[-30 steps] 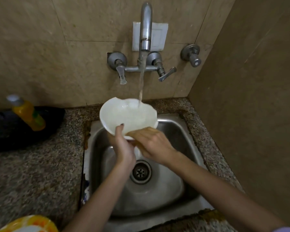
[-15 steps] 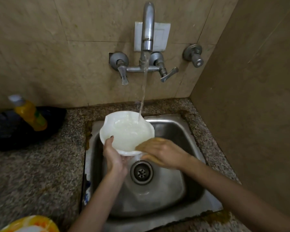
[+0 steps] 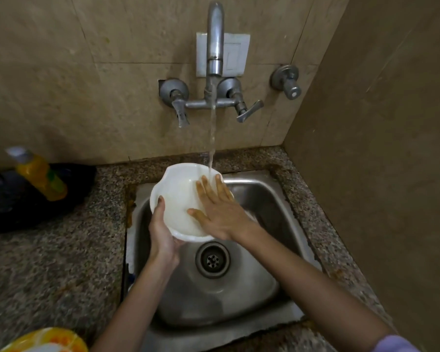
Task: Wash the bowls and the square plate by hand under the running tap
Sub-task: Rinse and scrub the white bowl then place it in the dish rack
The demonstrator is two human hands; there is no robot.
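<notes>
While water [image 3: 212, 138] falls from the tap [image 3: 215, 47] onto its far right side, the white bowl [image 3: 174, 196] is held above the far left part of the sink [image 3: 277, 224], just beyond the drain [image 3: 212, 260].

The left grip [image 3: 163, 235] grasps the bowl at its near left rim. The thumb [image 3: 160, 203] hooks over the edge, and the other fingers are hidden beneath. The right grip [image 3: 220, 214] is released. Its fingers [image 3: 208, 189] lie straight and spread, flat against the inner wall, with the tips at the stream.

The bowl looks stiff and fairly light, probably ceramic or melamine. Wet as it is, it is likely slippery, and a knock against the steel sink could chip it. The rim seems the safest hold, thumb inside and fingers under the base, much as the left grip has it.

Its mouth faces up and tips toward the near side, so the hollow shows plainly. The outline is roundish with a wavy, notched rim, and no long axis stands out.

On the speckled tabletop [image 3: 48, 262] to the left stands a yellow bottle [image 3: 40, 174]. A yellow-patterned dish [image 3: 48, 339] shows at the near left corner, but its shape cannot be made out.
</notes>
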